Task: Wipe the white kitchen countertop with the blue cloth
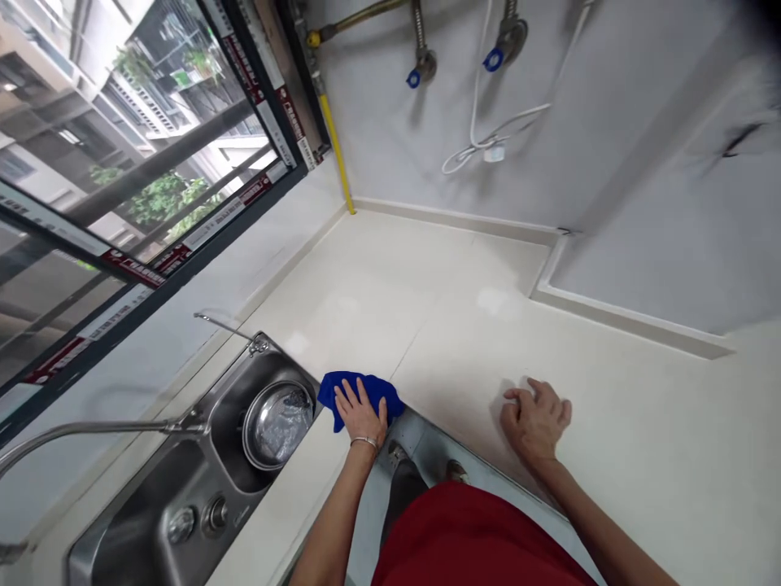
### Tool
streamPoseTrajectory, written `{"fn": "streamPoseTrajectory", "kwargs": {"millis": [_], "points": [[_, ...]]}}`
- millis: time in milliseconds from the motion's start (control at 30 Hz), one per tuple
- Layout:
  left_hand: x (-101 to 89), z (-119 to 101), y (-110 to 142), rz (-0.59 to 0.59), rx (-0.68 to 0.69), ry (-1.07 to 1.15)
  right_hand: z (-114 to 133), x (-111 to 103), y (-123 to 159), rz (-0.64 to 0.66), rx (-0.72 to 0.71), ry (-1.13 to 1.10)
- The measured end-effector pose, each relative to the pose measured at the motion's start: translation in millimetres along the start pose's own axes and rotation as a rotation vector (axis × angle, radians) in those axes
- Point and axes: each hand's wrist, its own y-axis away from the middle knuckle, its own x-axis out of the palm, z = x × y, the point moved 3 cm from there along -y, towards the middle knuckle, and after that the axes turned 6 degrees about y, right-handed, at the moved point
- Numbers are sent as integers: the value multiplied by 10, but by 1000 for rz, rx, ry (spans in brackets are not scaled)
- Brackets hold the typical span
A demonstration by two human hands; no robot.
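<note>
My blue cloth (377, 386) is a deep, even blue, bunched into soft folds with an uneven outline, one corner poking out toward me. It lies on the pale bench (451, 358) at the inner corner, just beside the steel sink (229, 443). My left hand (363, 419) rests on top of it, fingers spread and pressing rather than gripping. My right hand (537, 419) holds nothing, its fingers loosely bent; I can't tell whether they touch the bench.
</note>
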Motion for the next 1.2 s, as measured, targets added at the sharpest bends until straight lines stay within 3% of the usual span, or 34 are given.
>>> {"fn": "streamPoseTrajectory", "kwargs": {"millis": [200, 433, 600, 700, 867, 1000, 1100, 1200], "points": [[48, -262, -297, 81, 180, 30, 53, -1, -19, 11, -9, 54], [17, -407, -681, 207, 556, 71, 137, 1, -74, 44, -7, 159], [88, -632, -900, 309, 706, 73, 181, 8, -115, 120, 29, 223], [227, -950, -931, 336, 715, 117, 210, 4, -138, 146, 43, 245], [485, -1730, -730, 376, 647, 212, 259, -16, -190, 137, 64, 247], [537, -2108, -570, 496, 768, 335, 227, -17, -187, 89, 77, 191], [426, -1961, -621, 597, 814, 508, 154, -43, -152, 21, 103, 92], [185, -1416, -758, 484, 690, 659, 161, -87, -178, -8, 64, -22]]}}
